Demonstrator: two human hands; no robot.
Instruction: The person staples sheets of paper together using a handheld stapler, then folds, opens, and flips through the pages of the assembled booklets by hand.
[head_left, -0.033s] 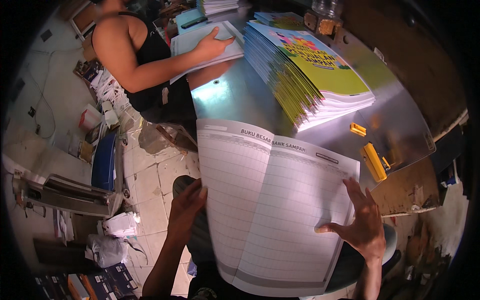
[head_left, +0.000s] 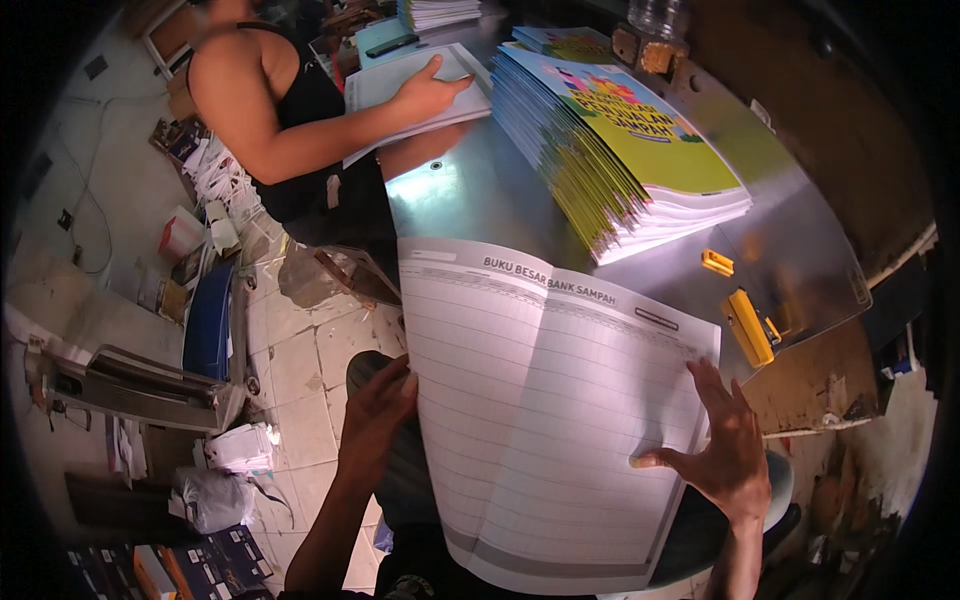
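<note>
A wide spread of white ledger pages (head_left: 580,400) with ruled lines and a faint middle fold lies tilted over my lap, its upper edge by the metal table. My left hand (head_left: 378,415) grips the left edge, thumb at the margin and the other fingers partly hidden. At the right edge, my right hand (head_left: 722,435) holds the sheets, thumb lying on the page and fingers stretched up along the border. Just beyond the pages' upper right corner are a yellow stapler (head_left: 748,327) and a smaller yellow piece (head_left: 717,262).
On the metal table (head_left: 450,205) rises a stack of green-and-blue booklets (head_left: 640,120). At the far left a co-worker's hand (head_left: 428,92) rests over white sheets (head_left: 365,90). Plastic bags (head_left: 218,498) and paper bundles lie on the tiled floor (head_left: 300,370).
The ledger spread has shifted very slightly and its middle fold looks a little flatter. Both hands keep their hold.
</note>
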